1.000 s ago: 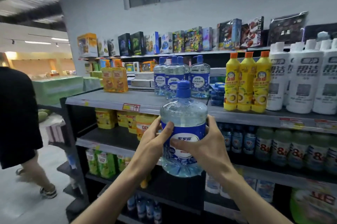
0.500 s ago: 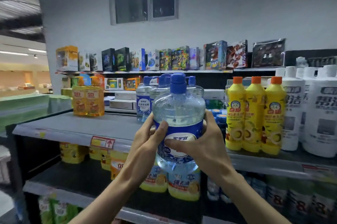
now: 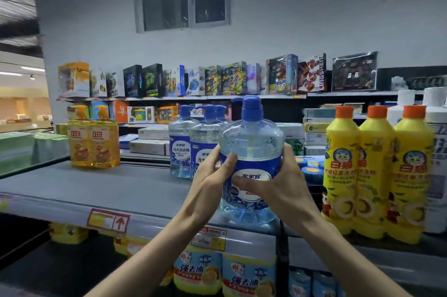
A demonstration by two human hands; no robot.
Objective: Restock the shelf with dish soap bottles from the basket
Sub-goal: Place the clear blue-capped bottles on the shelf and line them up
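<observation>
A clear dish soap bottle point(image 3: 251, 142) with a blue pump cap and blue label is held upright in both hands at the front of the grey shelf point(image 3: 96, 190). My left hand point(image 3: 210, 183) grips its left side; my right hand point(image 3: 280, 183) wraps its right side, thumb across the label. Its base sits at or just above the shelf surface; I cannot tell which. Several matching clear bottles point(image 3: 181, 149) stand just behind and to the left. The basket is out of view.
Two orange soap bottles point(image 3: 93, 139) stand at the shelf's left. Three yellow bottles with orange caps point(image 3: 377, 171) stand close on the right, white bottles point(image 3: 437, 151) beyond them. Boxed goods point(image 3: 169, 81) fill the upper shelf. Yellow-and-blue bottles point(image 3: 225, 272) sit on the shelf below.
Both hands have raised the bottle from below the shelf edge up and forward onto the shelf level, near the other clear bottles. The view has moved closer to the shelf.
</observation>
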